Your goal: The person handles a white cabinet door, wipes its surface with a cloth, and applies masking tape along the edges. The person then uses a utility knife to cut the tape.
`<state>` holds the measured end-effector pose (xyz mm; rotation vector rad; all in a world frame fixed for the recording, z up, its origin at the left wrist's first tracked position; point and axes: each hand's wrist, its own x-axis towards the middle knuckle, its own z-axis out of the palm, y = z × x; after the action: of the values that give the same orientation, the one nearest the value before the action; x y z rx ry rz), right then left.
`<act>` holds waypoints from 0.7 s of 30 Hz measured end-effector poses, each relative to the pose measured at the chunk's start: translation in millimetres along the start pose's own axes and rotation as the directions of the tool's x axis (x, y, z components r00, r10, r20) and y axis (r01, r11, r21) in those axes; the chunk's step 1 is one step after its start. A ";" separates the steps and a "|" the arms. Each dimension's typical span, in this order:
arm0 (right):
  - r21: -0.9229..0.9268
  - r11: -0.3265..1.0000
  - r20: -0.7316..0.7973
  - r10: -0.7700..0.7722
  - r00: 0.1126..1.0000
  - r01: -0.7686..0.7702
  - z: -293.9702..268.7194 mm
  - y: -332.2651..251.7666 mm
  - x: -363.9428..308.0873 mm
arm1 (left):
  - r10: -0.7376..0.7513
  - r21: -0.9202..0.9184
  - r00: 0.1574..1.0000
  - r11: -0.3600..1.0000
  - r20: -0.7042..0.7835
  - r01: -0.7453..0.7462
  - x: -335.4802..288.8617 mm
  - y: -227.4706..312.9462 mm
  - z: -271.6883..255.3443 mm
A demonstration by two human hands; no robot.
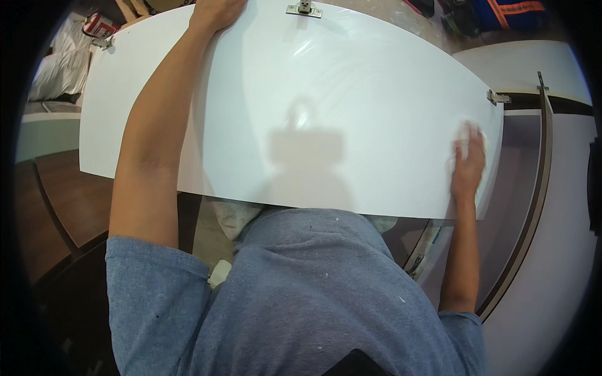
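A large white cabinet door panel [389,163] lies across in front of me, near my waist. Metal hinges are fixed along its far edge: one at the middle [305,9], one at the right [498,97] and one at the left [103,42]. My left hand [218,11] is closed over the far edge, its fingertips partly cut off by the top of the picture. Near the panel's right end, my right hand [470,164] presses on the surface, blurred by motion. Under its fingers shows what looks like a thin white cloth [464,146].
To the right stands an open cabinet carcass with a dark-edged side [544,156], near another white panel [533,66]. Brown wooden panels [75,194] lie at the left. A plastic-wrapped bundle [61,72] and a red-and-white container [99,26] sit at the far left.
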<state>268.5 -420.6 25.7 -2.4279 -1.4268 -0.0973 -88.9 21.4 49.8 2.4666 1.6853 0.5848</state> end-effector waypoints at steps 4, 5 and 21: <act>-0.058 0.996 -0.095 0.067 0.993 -0.073 19.1 -33.1 -17.5 | 0.034 -0.020 0.999 0.999 0.004 -0.034 2.2 -7.8 3.6; -0.088 0.993 -0.027 -0.078 0.997 0.076 28.9 -62.6 -29.7 | 0.021 -0.028 1.000 0.999 0.012 -0.020 4.3 -11.6 5.2; 0.903 0.429 0.149 -0.282 0.948 -0.014 46.2 -210.9 19.3 | 0.128 -0.453 0.961 -0.891 -0.244 0.004 -55.8 20.9 -123.8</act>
<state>91.7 -295.6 36.8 -1.4161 -1.2652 0.8227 -133.3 -54.1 155.6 0.4763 -0.3628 1.1989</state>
